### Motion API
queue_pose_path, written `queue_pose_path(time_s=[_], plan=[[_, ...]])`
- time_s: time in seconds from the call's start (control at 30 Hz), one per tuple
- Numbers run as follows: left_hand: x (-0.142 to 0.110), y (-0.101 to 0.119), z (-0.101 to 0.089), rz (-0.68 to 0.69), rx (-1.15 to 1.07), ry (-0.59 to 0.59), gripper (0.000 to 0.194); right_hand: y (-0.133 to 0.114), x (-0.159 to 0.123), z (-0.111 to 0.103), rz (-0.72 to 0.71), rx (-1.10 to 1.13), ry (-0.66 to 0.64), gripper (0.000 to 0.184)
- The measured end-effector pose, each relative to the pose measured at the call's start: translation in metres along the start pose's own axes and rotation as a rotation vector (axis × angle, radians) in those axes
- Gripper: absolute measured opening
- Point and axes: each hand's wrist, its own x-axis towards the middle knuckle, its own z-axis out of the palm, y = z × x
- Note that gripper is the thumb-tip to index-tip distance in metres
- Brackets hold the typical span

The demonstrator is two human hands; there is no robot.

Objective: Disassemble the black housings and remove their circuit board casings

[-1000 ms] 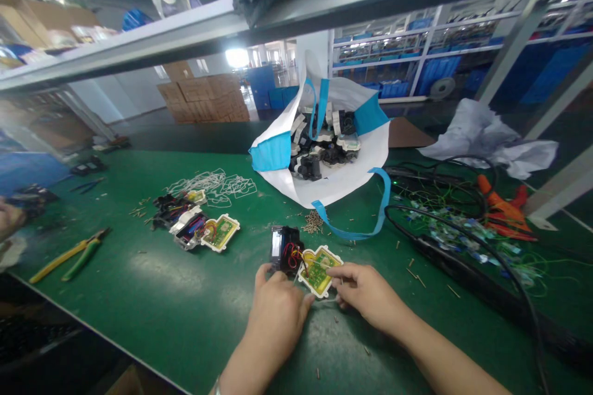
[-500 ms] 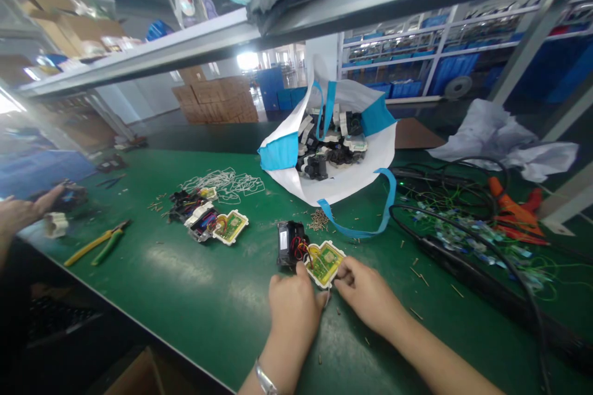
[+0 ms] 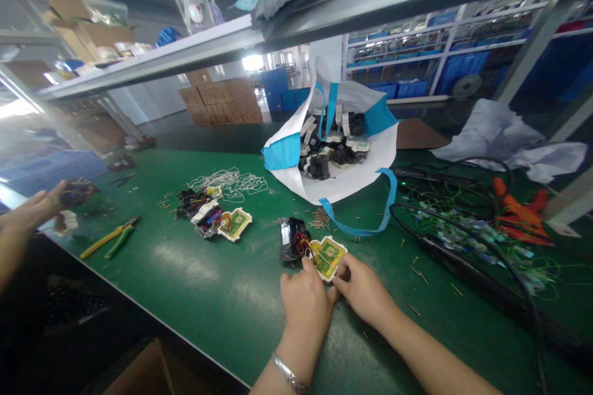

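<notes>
My left hand point(image 3: 306, 302) and my right hand point(image 3: 364, 287) meet at the near edge of a small white-framed green circuit board point(image 3: 328, 256) lying on the green table point(image 3: 208, 296). Both hands have curled fingers pinching the board's lower rim. Red and yellow wires join the board to a black housing point(image 3: 290, 238) just to its left. A bracelet shows on my left wrist.
A white and blue bag point(image 3: 333, 154) full of black and white parts stands behind. More opened units point(image 3: 217, 219) and yellow-green pliers point(image 3: 109, 237) lie to the left. Black cables point(image 3: 463, 247) and orange tools point(image 3: 514, 210) sit at right. Another person's hand point(image 3: 28, 213) reaches in at far left.
My view has shifted right and closer. Both hands have closed in tighter on the board's near edge. The other person's hand at far left has moved farther into view.
</notes>
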Motion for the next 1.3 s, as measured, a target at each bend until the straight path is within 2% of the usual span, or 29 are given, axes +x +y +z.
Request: queue_pose_path(time_s=[0.13, 0.3, 0.47, 0.6, 0.7, 0.8, 0.97, 1.13, 1.2, 1.3], plan=[[0.002, 0.003, 0.002, 0.004, -0.011, 0.017, 0.048, 0.004, 0.003, 0.001, -0.011, 0.041, -0.022, 0.020], [0.003, 0.003, 0.007, 0.018, 0.000, 0.070, 0.073, 0.008, 0.005, -0.001, -0.018, 0.054, -0.017, 0.020], [0.007, 0.002, 0.009, 0.012, 0.030, 0.114, 0.075, 0.010, 0.007, -0.006, -0.004, 0.026, 0.014, 0.023], [0.010, -0.001, 0.004, -0.007, 0.070, 0.161, 0.060, 0.007, 0.006, -0.011, -0.001, 0.006, 0.012, 0.025], [0.012, -0.003, -0.003, 0.045, 0.113, 0.163, 0.055, 0.004, 0.005, -0.015, 0.014, 0.022, -0.013, 0.017], [0.016, -0.004, -0.009, 0.171, 0.201, 0.123, 0.050, 0.002, 0.006, -0.016, 0.065, 0.108, -0.066, 0.014], [0.020, -0.007, -0.017, 0.398, 0.271, 0.052, 0.023, -0.002, 0.004, -0.013, 0.181, 0.441, -0.162, 0.007], [0.026, -0.016, -0.024, 0.601, 0.232, 0.147, 0.016, -0.005, 0.002, -0.017, 0.216, 0.714, -0.203, 0.013], [0.032, -0.019, -0.028, 0.579, 0.148, 0.158, 0.014, -0.004, 0.002, -0.019, 0.219, 0.763, -0.199, 0.018], [0.042, -0.022, -0.037, 0.463, -0.019, 0.058, 0.015, -0.001, 0.004, -0.019, 0.200, 0.813, -0.162, 0.027]])
